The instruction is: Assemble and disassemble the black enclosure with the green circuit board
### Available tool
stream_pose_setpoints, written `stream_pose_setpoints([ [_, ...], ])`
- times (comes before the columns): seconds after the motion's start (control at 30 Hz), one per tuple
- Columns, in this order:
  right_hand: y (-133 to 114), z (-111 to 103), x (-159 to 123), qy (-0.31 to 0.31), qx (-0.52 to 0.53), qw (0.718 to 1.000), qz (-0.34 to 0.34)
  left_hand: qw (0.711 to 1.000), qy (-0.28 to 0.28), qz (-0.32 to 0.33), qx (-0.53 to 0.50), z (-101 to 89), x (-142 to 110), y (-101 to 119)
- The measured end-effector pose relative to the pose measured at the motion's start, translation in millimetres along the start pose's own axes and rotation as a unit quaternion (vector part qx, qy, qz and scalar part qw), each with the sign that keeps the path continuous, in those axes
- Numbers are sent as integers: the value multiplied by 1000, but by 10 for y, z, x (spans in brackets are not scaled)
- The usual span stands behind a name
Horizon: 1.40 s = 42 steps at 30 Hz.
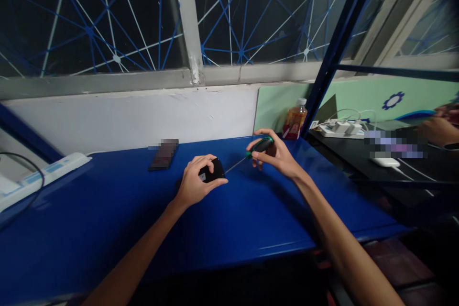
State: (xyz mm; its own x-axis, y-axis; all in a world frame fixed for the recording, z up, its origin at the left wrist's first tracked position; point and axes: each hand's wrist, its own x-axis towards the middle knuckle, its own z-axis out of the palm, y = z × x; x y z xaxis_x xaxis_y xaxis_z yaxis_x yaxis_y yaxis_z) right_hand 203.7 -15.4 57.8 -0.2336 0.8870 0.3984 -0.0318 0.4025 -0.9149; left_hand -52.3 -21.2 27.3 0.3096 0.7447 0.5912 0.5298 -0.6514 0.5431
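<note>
My left hand is closed around a small black box-like device with a pale label on its side. The hand covers much of the device, so its kind does not show. In my right hand is a screwdriver with a green and black handle, gripped between thumb and fingers. Its thin metal shaft slants down to the left, and the tip meets the device's right end or lies very close to it. Both hands are held over the blue table.
A dark flat phone-like object lies behind my left hand. White power strips stand at the far left and on the black table at right. A drink bottle is near the blue post. Another person's hand shows at the right edge.
</note>
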Motion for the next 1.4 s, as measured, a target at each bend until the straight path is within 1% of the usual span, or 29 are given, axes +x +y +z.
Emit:
stream_pose_setpoints([
  [0.03,-11,-8,-3,-16,16,1000,5,1000,0,-1,-1,-3,-2,1],
  [0.1,-21,-24,-9,-21,15,1000,12,1000,1,-2,-2,-11,-5,2],
  [0.23,-10,-18,-15,15,-28,999,11,1000,0,-6,-4,-24,-7,-6],
  [0.33,-18,10,-14,25,-20,999,6,1000,0,-5,-1,-27,-8,-19],
  [0.5,-52,12,-18,-36,54,998,11,1000,-1,15,3,-25,-7,-44],
  [0.53,-49,9,-19,-39,57,998,14,1000,0,18,5,-21,-6,-52],
  [0.6,-30,5,-15,-26,45,999,17,1000,-4,20,16,-4,-5,-71],
  [0.67,0,1,-7,-6,19,1000,16,999,-26,21,41,26,-6,-93],
  [0.73,36,-13,5,19,-5,1000,9,995,-61,26,79,67,-14,-113],
  [0.8,77,-41,16,63,-39,997,-4,989,-94,33,114,112,-29,-126],
  [0.87,120,-77,23,117,-102,988,-12,983,-114,37,135,151,-45,-127],
  [0.93,160,-105,26,146,-173,974,-10,980,-128,36,147,179,-57,-113],
  [1.0,191,-115,25,151,-218,964,-9,978,-139,29,154,191,-61,-87],
  [1.07,210,-108,22,150,-240,959,-13,976,-150,21,159,180,-57,-59],
  [1.13,219,-95,20,151,-252,956,-16,972,-167,22,163,139,-51,-46],
  [1.2,222,-83,19,149,-261,954,-16,965,-198,32,167,71,-48,-61],
  [1.27,221,-77,19,141,-265,954,-14,956,-238,41,167,-6,-50,-104],
  [1.3,221,-76,20,139,-263,955,-13,953,-249,40,170,-37,-52,-131],
  [1.4,222,-82,26,144,-230,962,-12,953,-247,43,170,-75,-55,-199],
])
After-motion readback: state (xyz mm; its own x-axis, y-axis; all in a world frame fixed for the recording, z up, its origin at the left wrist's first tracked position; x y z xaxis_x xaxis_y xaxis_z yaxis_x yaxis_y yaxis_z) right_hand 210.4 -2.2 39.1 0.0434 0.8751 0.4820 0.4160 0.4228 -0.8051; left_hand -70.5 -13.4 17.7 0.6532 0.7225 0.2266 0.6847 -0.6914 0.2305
